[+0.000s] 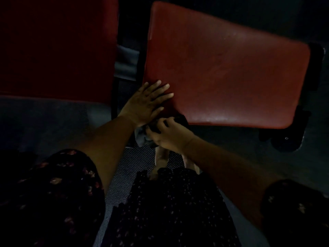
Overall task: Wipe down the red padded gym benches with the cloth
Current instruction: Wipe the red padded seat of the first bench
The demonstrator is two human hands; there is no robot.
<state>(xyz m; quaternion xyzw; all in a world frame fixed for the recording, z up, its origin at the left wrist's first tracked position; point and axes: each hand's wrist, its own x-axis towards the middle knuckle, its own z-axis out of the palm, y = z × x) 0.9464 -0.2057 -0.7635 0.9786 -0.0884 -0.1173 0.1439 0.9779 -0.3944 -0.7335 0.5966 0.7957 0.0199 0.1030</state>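
Note:
A red padded bench fills the upper right of the dim view, tilted with its near edge toward me. My left hand rests flat with straight fingers on the pad's near left corner. Just below that corner my right hand grips a dark bunched cloth against the pad's front edge; part of the cloth hangs down under the fingers. A second red bench lies in deep shadow at the upper left.
A dark metal frame stands in the gap between the two benches. A black frame foot sits under the right bench's near right corner. My bare feet stand on a textured floor mat.

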